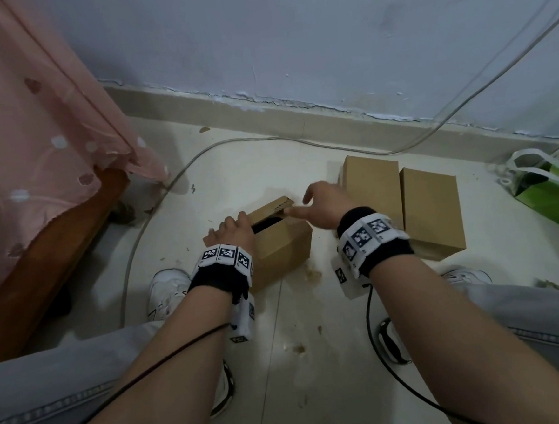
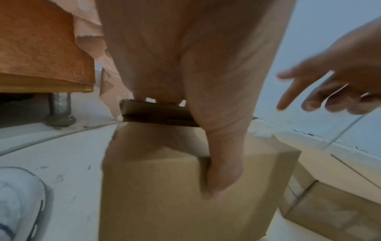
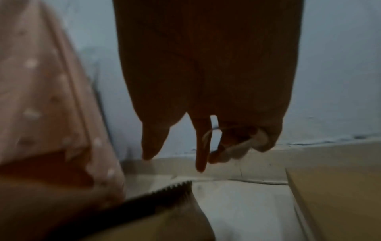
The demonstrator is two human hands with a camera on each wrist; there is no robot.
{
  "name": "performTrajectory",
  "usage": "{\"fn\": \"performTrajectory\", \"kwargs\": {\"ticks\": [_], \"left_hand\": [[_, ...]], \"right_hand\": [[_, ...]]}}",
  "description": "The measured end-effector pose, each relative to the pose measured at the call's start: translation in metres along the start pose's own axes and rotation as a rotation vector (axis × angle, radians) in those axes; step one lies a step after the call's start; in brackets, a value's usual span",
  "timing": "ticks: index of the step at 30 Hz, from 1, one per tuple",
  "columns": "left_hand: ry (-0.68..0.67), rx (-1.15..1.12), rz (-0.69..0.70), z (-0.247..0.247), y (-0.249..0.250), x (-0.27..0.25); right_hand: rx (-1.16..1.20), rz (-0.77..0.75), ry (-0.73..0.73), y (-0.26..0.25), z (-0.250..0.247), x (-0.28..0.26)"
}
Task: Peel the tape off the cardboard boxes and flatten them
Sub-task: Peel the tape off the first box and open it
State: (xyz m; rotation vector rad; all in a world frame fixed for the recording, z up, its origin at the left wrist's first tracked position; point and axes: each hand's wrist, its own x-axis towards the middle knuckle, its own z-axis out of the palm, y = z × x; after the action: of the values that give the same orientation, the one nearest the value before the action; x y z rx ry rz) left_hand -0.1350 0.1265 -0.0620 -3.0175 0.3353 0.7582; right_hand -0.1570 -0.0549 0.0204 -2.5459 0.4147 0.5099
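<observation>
A small brown cardboard box (image 1: pixel 283 244) stands on the floor in front of me, its top flap (image 1: pixel 273 207) lifted and a dark gap showing beneath. My left hand (image 1: pixel 231 231) grips the box's top left, thumb down its near face (image 2: pixel 222 171) and fingers over the far edge. My right hand (image 1: pixel 323 202) hovers just right of the flap, index finger and thumb extended. Its curled fingers hold a crumpled piece of clear tape (image 3: pixel 233 150), and a transparent tape strip (image 2: pixel 342 128) trails down from the hand. Two more closed boxes (image 1: pixel 372 188) (image 1: pixel 432 214) lie side by side to the right.
A bed with a wooden frame (image 1: pixel 44 268) and a pink spotted sheet (image 1: pixel 34 129) fills the left. A white cable (image 1: pixel 176 179) curves over the floor along the wall. A green bag (image 1: pixel 551 189) sits at the far right. My shoes (image 1: pixel 167 289) and knees are close below.
</observation>
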Motion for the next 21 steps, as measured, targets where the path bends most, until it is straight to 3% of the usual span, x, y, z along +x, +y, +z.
{"fn": "performTrajectory", "kwargs": {"ticks": [3, 9, 17, 21], "left_hand": [[-0.057, 0.011, 0.004, 0.006, 0.002, -0.004], [-0.069, 0.030, -0.007, 0.000, 0.007, -0.009], [-0.054, -0.036, 0.019, -0.004, 0.006, -0.012], [-0.051, -0.119, 0.012, -0.006, -0.002, -0.014]], "right_hand": [[-0.135, 0.014, -0.051, 0.007, 0.021, 0.008], [-0.188, 0.018, -0.094, 0.008, 0.030, 0.007], [0.076, 0.027, -0.079, 0.022, 0.022, 0.012], [0.235, 0.091, 0.023, 0.028, 0.016, 0.013]]}}
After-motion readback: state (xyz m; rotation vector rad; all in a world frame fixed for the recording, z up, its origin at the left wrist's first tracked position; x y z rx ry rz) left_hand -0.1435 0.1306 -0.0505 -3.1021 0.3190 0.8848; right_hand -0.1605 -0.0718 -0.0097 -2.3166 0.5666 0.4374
